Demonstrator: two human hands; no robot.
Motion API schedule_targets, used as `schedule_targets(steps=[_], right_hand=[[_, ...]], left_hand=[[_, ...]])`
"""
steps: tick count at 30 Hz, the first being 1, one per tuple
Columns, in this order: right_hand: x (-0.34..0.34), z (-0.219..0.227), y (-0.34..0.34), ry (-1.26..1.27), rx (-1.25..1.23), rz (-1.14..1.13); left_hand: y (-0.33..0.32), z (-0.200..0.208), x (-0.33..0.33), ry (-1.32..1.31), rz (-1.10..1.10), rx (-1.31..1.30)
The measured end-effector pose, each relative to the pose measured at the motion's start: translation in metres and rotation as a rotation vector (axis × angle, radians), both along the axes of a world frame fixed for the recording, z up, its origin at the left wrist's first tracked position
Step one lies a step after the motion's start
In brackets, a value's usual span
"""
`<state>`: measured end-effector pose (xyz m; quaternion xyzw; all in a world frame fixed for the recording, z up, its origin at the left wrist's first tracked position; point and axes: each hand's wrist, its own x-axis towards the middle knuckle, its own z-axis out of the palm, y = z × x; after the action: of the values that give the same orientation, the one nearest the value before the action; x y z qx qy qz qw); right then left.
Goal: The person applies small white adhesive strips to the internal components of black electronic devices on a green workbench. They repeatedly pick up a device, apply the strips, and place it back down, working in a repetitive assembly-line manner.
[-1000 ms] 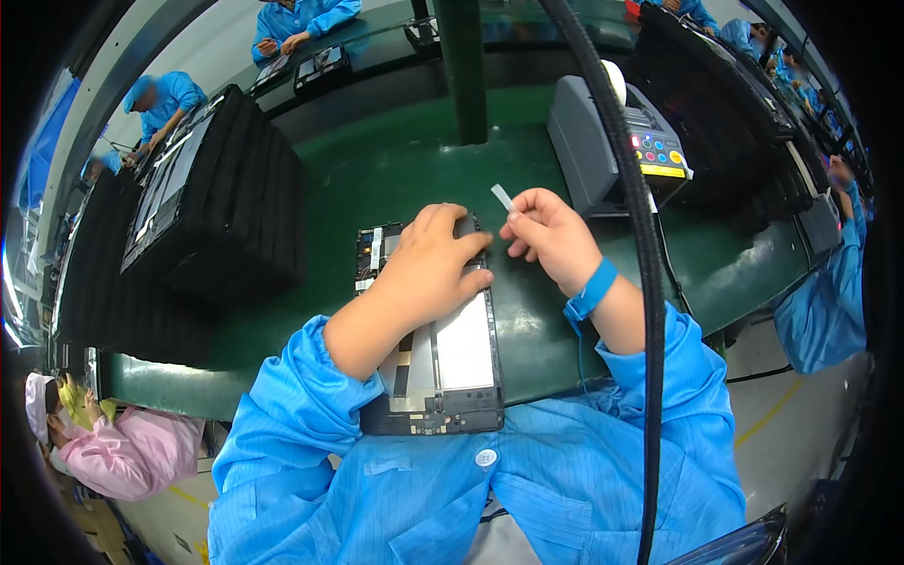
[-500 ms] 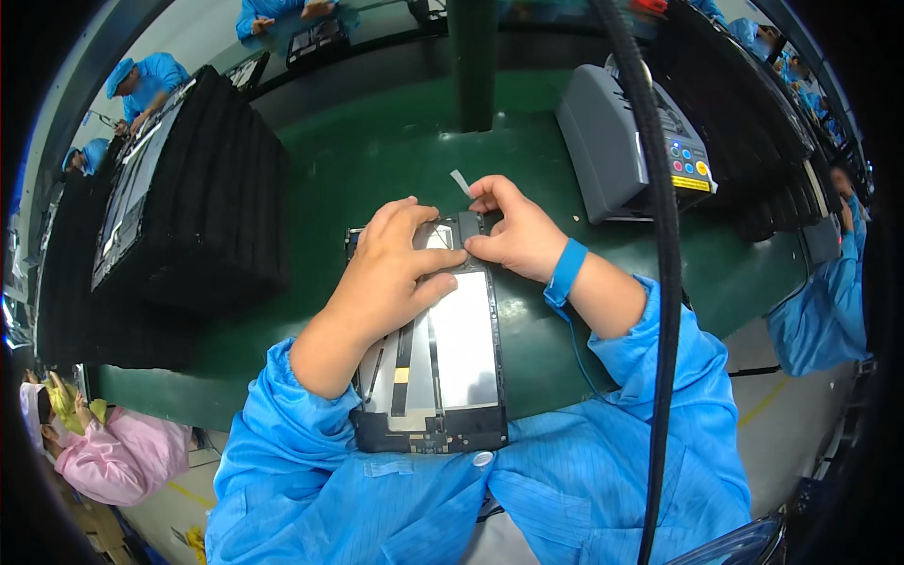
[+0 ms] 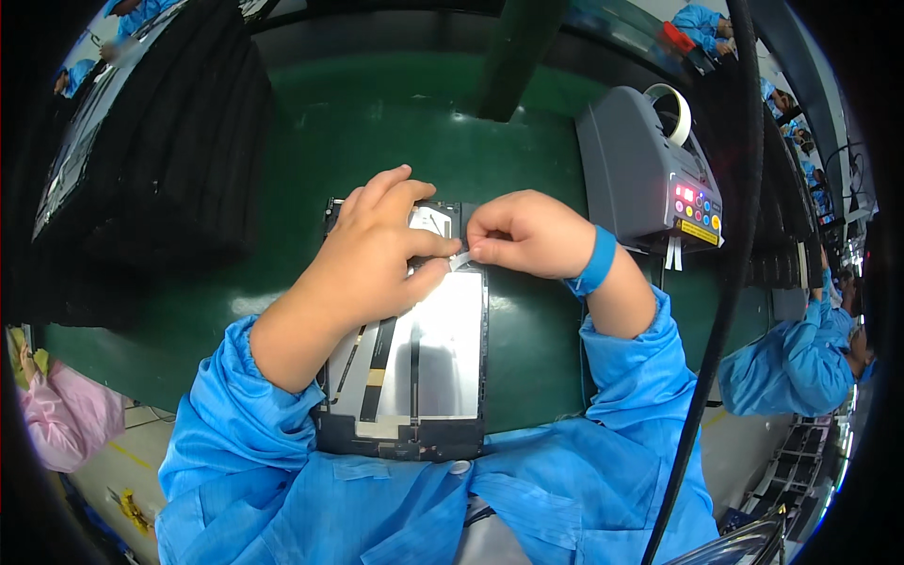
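Note:
An open-backed tablet, black-framed with a silvery inside and dark ribbon cables, lies on the green table against my blue smock. Across its far part rests my left hand, fingers spread, with the index fingertip and thumb beside a short strip of whitish tape. My right hand pinches the right end of that strip between thumb and forefinger, at the tablet's upper right. A blue wrist strap circles my right wrist. The fingers partly hide the strip.
A grey tape dispenser stands right, with a tape roll on top and strips hanging in front. Stacked black trays rise at left, more at right. A black cable crosses the right side. A green post stands behind.
My right hand has come down and turned inward, bringing the tape strip from beyond the tablet's top edge onto its upper right. White strips now hang from the dispenser. The whole view has shifted.

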<state>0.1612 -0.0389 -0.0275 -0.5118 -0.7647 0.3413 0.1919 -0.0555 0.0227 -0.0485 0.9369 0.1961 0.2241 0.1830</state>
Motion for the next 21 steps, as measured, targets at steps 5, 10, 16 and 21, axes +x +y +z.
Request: schedule_targets(steps=[5,10,16,21], right_hand=[[-0.003,0.000,0.007,-0.086,-0.017,-0.035],[-0.005,-0.001,0.006,-0.143,0.024,-0.046],[-0.013,-0.002,0.004,-0.166,-0.013,-0.154],[-0.018,0.005,0.004,-0.281,-0.202,-0.427]], left_hand=[[0.004,-0.002,0.000,-0.001,0.022,-0.063],[0.001,0.000,0.003,0.007,0.071,-0.119],[-0.002,0.000,0.006,0.033,0.141,-0.160],[-0.001,-0.001,0.009,0.010,0.153,-0.154]])
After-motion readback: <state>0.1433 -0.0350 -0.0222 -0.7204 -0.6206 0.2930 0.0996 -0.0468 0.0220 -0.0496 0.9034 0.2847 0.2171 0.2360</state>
